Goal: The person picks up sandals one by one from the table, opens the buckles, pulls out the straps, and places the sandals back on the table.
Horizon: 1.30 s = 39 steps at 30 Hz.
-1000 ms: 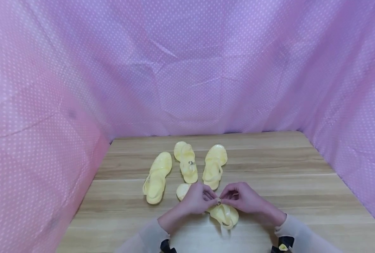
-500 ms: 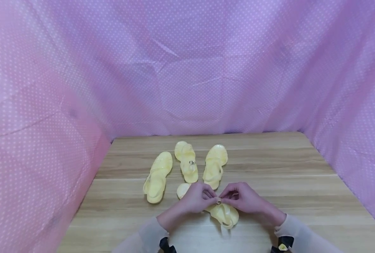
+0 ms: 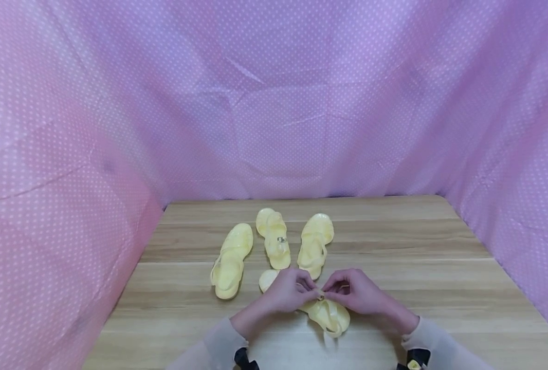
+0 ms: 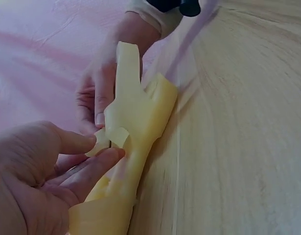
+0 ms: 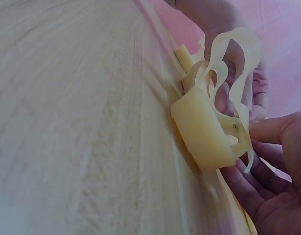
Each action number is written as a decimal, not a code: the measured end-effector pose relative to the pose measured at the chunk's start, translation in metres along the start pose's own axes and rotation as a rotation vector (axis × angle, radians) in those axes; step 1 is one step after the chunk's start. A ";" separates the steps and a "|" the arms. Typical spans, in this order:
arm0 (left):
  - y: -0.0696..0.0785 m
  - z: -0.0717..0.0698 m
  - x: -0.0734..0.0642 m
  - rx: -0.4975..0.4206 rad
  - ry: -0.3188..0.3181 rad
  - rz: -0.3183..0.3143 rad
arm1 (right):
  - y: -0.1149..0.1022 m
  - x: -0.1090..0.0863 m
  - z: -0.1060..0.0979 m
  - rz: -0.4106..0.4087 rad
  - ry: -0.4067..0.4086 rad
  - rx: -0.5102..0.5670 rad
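Note:
A pale yellow jelly sandal lies slantwise near the table's front, its heel toward the right and its toe end showing past the left hand. The left hand pinches its strap between thumb and fingers. Opposite it, the right hand pinches the strap from the other side, close to a small metal buckle. The fingertips of both hands nearly meet there and partly hide the buckle. In the right wrist view, a loose strap loop stands up above the heel.
Behind the hands lie more yellow sandals: one at the left, one in the middle with a buckle showing, and one at the right. They rest on a wooden table. Pink dotted cloth encloses the back and sides.
Both hands keep nearly the same pinch on the strap, with only tiny finger shifts at the buckle. The other sandals have stayed put; the head view has moved very slightly.

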<state>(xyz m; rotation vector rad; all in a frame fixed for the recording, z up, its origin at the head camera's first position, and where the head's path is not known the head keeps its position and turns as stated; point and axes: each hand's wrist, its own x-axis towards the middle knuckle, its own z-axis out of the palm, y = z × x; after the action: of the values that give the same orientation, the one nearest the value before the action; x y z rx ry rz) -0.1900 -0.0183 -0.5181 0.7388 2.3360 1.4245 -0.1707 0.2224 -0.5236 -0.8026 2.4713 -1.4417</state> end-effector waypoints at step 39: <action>-0.003 -0.010 0.004 0.128 -0.051 0.096 | 0.005 0.006 0.003 -0.017 0.030 -0.016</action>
<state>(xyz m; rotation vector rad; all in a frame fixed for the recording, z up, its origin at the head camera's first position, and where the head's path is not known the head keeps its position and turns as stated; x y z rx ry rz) -0.1994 -0.0245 -0.5155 0.9231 2.3992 1.2868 -0.1760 0.2190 -0.5291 -0.8123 2.5072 -1.4517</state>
